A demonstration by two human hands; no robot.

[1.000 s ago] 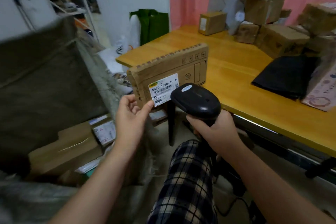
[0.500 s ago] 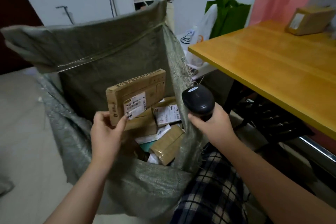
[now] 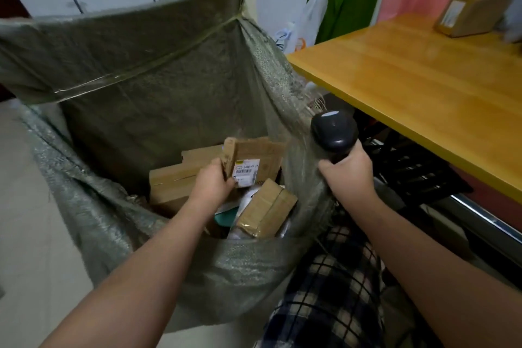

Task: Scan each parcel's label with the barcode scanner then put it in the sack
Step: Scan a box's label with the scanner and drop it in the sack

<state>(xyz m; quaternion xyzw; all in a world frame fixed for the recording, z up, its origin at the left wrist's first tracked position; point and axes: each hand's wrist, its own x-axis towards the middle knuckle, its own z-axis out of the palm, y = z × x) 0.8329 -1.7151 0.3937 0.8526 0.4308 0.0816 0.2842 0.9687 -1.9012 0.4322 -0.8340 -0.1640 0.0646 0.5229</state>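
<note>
A flat cardboard parcel [image 3: 258, 157] with a white barcode label is down inside the open grey-green woven sack [image 3: 147, 87]. My left hand [image 3: 213, 182] grips its left end, thumb on the label side, low among the other parcels. My right hand [image 3: 348, 175] holds the black barcode scanner [image 3: 333, 133] by its handle, just over the sack's right rim, beside the table edge.
Several brown parcels [image 3: 267, 212] lie in the sack. An orange wooden table [image 3: 409, 79] stands to the right with a labelled box [image 3: 471, 13] at its far end. A green bag [image 3: 344, 8] and white bag sit behind. My plaid-clad leg [image 3: 327, 291] is below.
The view swung left from the table to the sack. My left hand carried the labelled parcel from in front of the scanner down into the sack; the scanner hand followed to the sack's rim.
</note>
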